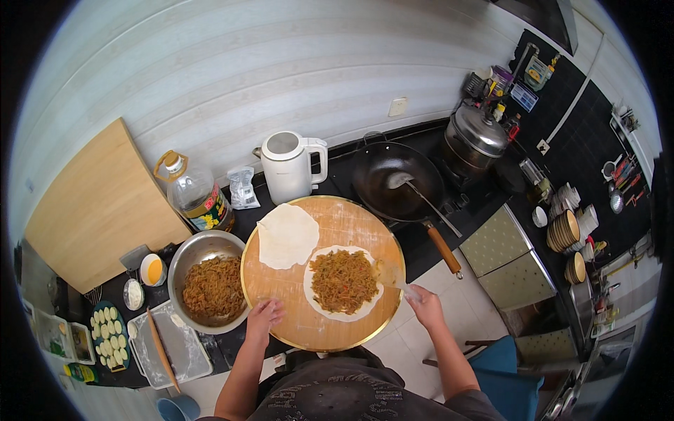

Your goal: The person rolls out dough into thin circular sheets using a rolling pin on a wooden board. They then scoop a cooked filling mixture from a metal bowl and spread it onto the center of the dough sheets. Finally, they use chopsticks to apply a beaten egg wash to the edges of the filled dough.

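Note:
A round wooden board (288,325) with a gold rim lies in front of me. On its near right part sits a dough sheet (340,315) spread with a brown shredded filling (343,282). A second, bare dough sheet (288,237) lies flat at the far left of the board. My right hand (425,309) is closed on a pale translucent tool (406,289), whose flat end reaches the right edge of the filled dough; its exact kind is unclear. My left hand (264,317), slightly blurred, hovers empty at the board's near left edge with fingers loosely apart.
Left of the board stands a steel bowl (184,247) of the same filling, beside a tray (189,351) with a rolling pin (160,344). Behind are an oil bottle (193,193) and a white kettle (286,172). A wok (375,172) with a spatula and a lidded pot (477,137) occupy the stove.

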Motion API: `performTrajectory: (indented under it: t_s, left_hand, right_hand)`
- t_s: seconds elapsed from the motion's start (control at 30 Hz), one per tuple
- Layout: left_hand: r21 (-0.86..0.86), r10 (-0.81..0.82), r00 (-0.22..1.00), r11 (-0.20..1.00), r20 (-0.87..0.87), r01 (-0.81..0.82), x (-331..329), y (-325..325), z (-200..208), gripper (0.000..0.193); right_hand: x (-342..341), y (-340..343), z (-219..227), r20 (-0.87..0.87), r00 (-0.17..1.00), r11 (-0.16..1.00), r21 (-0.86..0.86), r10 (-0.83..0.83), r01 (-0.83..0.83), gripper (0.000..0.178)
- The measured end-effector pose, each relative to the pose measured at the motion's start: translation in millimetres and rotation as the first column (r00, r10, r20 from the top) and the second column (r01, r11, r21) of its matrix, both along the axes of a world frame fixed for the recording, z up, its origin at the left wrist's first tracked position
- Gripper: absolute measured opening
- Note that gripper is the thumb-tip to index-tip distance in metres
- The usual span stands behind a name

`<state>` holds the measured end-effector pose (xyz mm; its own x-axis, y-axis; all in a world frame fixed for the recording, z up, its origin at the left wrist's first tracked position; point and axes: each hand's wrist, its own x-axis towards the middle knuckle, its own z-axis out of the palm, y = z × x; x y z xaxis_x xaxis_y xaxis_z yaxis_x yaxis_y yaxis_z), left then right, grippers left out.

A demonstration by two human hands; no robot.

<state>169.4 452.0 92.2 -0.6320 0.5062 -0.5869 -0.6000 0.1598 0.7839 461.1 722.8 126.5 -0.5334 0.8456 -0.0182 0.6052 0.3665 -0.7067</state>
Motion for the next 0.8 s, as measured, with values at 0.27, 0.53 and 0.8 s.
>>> performTrajectory:
  t_s: [0.27, 0.53, 0.8]
  left_hand:
    - [0.035, 0.006, 1.000, 0.999, -0.014, -0.005, -1, -8, 4, 0.027]
    - [0.020, 0.028, 1.000, 0.999, -0.003, -0.028, 0, -7, 6, 0.028]
    - [0.058, 0.027, 1.000, 0.998, -0.001, -0.027, 1, -1, -2, 0.028]
  right_hand:
    - [10, -6, 10, 0.014, 1.000, 0.995, -0.099, 0.016, -0.014, 0.031]
    - [12, -11, 25, 0.017, 0.997, 0.997, -0.005, 0.072, -0.072, 0.030]
    - [-16, -46, 18, 0.025, 0.960, 0.954, -0.123, 0.277, -0.272, 0.031]
